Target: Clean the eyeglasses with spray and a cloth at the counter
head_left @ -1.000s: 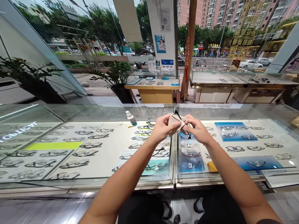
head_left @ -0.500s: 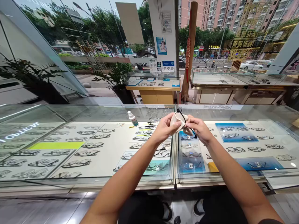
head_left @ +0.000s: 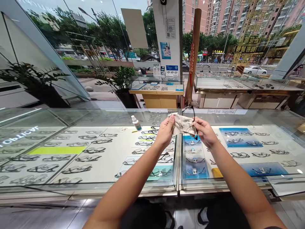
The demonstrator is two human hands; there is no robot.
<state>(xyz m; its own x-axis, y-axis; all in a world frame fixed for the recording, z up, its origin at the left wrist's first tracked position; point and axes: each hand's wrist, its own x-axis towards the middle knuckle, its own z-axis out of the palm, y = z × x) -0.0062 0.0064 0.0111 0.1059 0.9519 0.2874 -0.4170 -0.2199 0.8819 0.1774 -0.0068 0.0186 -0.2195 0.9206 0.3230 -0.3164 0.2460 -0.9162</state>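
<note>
Both hands are raised over the glass display counter [head_left: 95, 186]. My left hand [head_left: 165, 131] pinches one end of a beige cleaning cloth [head_left: 182, 124]. My right hand [head_left: 204, 132] grips the other end of the cloth together with a pair of thin black-framed glasses [head_left: 193, 117], whose temple arm curves up above my fingers. The cloth is stretched between the two hands and covers most of the glasses. Both hands are closed.
A small white spray bottle [head_left: 136, 123] stands on the counter glass left of my hands. Under the glass lie several rows of glasses on white and blue mats. More display cases, a potted plant [head_left: 119, 78] and a red-wrapped pole [head_left: 193, 54] stand behind.
The cloth was bunched up round the glasses between my hands; now my hands have moved slightly apart and the cloth is spread out between them. The view has tilted down a little.
</note>
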